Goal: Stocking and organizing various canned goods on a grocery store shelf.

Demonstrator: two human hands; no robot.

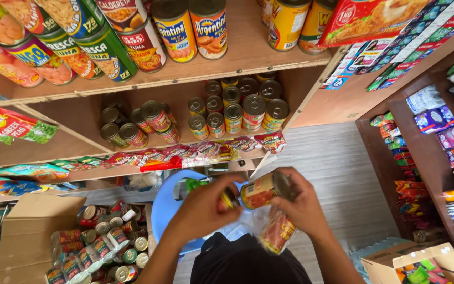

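We hold two cans close together in front of us, just above a blue plastic stool (165, 208). Our right hand (303, 208) has its fingers wrapped tight around a red-labelled can (264, 190) lying on its side, its grey lid turned to the right. A clear plastic bag (275, 231) hangs from under that hand, with red printing showing through it. Our left hand (202, 210) has its fingers closed on a second can (230, 199), which is mostly hidden behind the thumb; the two cans almost touch end to end.

Straight ahead, the middle shelf (185, 150) carries two groups of cans: a loose group (137, 123) on the left and a tighter stacked group (237, 108) on the right, with bare wood between them and in front of the left group. Small sachets (195, 152) hang along the shelf's front edge. The top shelf (174, 76) is packed with tall cans (190, 29) up to its lip.

Down at the left, an open cardboard box (30, 236) is full of cans (98, 247), flaps spread outward. To the right, a strip of grey floor (342, 179) runs between our shelves and a side rack of packets (437, 137). Another box (395, 260) sits at the lower right corner.
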